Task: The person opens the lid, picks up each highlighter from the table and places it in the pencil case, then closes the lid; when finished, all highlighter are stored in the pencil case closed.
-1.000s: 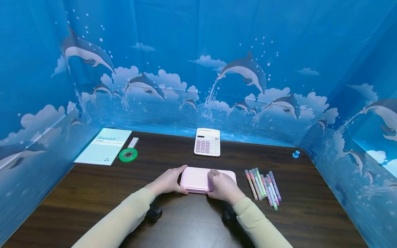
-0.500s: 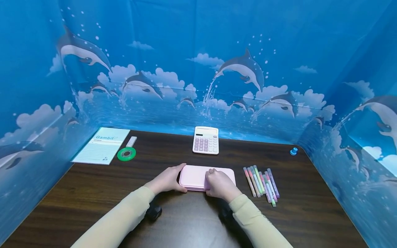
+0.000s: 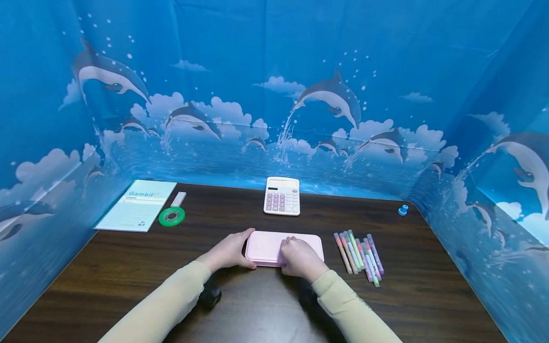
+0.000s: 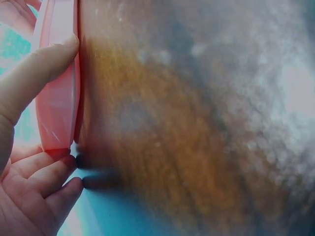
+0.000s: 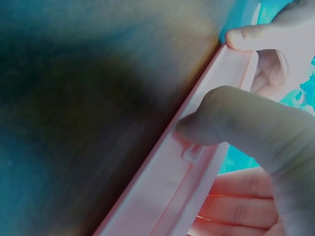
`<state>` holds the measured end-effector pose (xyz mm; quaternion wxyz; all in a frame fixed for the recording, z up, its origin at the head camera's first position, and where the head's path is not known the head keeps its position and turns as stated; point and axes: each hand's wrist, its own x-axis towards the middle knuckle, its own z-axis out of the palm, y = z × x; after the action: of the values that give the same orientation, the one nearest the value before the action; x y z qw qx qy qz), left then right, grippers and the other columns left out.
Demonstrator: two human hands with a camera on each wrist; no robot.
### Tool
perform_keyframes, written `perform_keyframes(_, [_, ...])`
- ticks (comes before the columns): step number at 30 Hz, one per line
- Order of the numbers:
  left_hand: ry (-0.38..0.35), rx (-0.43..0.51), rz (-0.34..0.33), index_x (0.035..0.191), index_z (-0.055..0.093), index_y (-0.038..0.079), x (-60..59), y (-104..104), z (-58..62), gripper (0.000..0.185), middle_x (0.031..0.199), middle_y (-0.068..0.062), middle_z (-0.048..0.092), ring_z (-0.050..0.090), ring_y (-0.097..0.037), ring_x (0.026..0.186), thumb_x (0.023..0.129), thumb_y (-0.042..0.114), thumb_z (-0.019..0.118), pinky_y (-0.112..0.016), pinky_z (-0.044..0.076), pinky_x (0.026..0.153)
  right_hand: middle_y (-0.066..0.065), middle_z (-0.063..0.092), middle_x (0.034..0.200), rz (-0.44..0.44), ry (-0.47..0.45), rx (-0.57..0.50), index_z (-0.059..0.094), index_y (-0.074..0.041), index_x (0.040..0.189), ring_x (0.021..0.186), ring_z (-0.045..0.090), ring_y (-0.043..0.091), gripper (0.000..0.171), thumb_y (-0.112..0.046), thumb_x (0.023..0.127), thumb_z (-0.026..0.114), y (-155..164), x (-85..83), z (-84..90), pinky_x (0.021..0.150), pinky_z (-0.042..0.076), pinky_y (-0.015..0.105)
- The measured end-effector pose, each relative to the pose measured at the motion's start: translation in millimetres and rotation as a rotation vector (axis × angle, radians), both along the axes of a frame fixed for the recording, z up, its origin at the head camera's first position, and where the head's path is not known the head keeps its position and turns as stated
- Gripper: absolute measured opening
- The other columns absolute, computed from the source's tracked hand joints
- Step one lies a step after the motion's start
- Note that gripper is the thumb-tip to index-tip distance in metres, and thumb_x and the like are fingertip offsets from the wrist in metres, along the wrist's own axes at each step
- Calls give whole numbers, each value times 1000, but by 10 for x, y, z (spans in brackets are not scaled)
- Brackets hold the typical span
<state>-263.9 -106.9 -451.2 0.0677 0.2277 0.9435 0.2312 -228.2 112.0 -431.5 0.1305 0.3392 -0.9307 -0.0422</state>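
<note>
A pink pencil case [image 3: 265,244] with a flat lid lies lengthwise on the dark wooden table, lid closed. My left hand [image 3: 228,250] grips its left end, the thumb along the front side and the fingers around the far corner. Over the middle and right part of the lid is my right hand [image 3: 301,257], with fingers curled on top. In the right wrist view, the right thumb [image 5: 216,118] presses the front side beside a small raised latch [image 5: 193,153]. The right hand hides part of the lid in the head view.
Several coloured markers [image 3: 359,257] lie right of the case. A white calculator [image 3: 281,196] sits behind it. At the left are a notepad [image 3: 136,206], a green tape roll [image 3: 172,216] and a white eraser-like block [image 3: 178,199]. A small blue object [image 3: 403,210] stands far right.
The head view has shifted slightly, moving the scene a little left. The right fingers look slightly more curled on the lid. The case stays closed, with both hands in nearly the same places.
</note>
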Motion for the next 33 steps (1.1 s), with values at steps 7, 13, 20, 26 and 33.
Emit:
perform_keyframes(7, [10, 8, 6, 141, 38, -2, 2, -25, -7, 104, 135, -19, 53, 53, -28, 121, 61, 41, 88, -40, 41, 101, 4, 53, 62, -10, 25, 28, 55, -6, 66, 58, 52, 18, 25, -16, 59, 77, -73, 30, 7, 54, 47, 31])
perform_keyframes(13, [7, 18, 1, 141, 38, -2, -2, -23, -19, 103, 134, -19, 53, 54, -28, 120, 61, 41, 88, -41, 42, 101, 4, 54, 62, -18, 31, 49, 55, -7, 65, 57, 53, 18, 21, -14, 60, 74, -89, 34, -18, 53, 47, 31])
perform_keyframes(20, [4, 19, 6, 141, 38, -1, -18, -24, -42, 103, 134, -19, 53, 54, -28, 120, 61, 42, 88, -41, 41, 101, 4, 53, 59, -4, 67, 49, 56, -6, 65, 54, 52, 18, 18, -13, 60, 72, -78, 52, -29, 49, 47, 31])
perform_keyframes(26, [21, 24, -4, 140, 39, -2, -18, -19, -53, 103, 132, -19, 54, 55, -28, 117, 61, 41, 88, -41, 42, 100, 5, 54, 61, -21, 35, 107, 61, -2, 70, 56, 53, 18, 16, -13, 67, 72, -102, 58, -37, 50, 48, 32])
perform_keyframes(33, [15, 15, -8, 140, 40, -1, -7, -14, -36, 102, 133, -18, 54, 55, -28, 117, 61, 41, 88, -41, 42, 100, 5, 56, 64, -33, 13, 149, 64, -2, 73, 60, 54, 19, 18, -16, 70, 74, -120, 73, -45, 54, 50, 32])
